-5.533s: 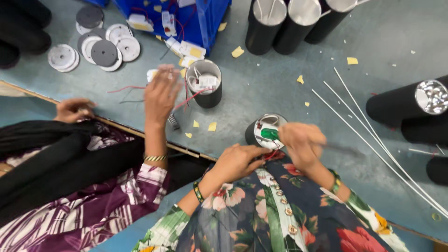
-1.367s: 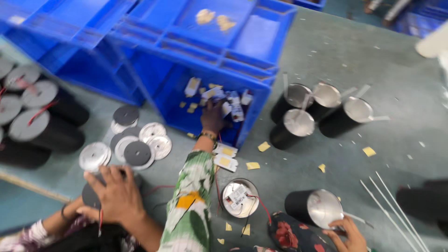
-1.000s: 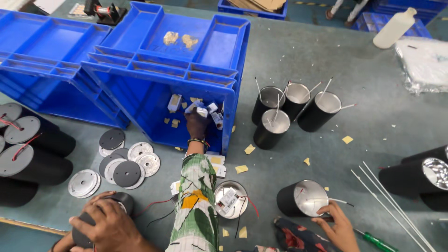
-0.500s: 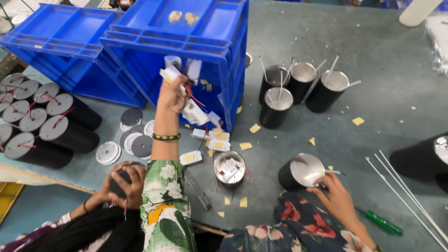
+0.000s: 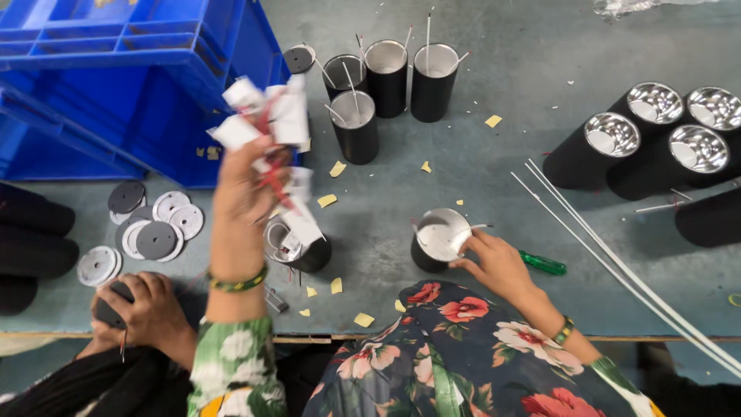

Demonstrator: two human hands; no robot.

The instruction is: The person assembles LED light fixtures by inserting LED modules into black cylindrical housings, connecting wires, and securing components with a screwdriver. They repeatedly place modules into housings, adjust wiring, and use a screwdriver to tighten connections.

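The left hand (image 5: 239,197) is raised at centre left, its grip clamped on a bunch of small white modules (image 5: 266,123) with red wires. The right hand (image 5: 498,262), at lower centre, has its fingers closed round a matte black can (image 5: 440,239) with a shiny inside. 4 cans (image 5: 386,73) at top centre already hold rods; round metal discs (image 5: 158,232) wait at left on the table (image 5: 478,177).

Bright, even overhead light, soft shadows; raised left hand (image 5: 241,202) motion-blurred.
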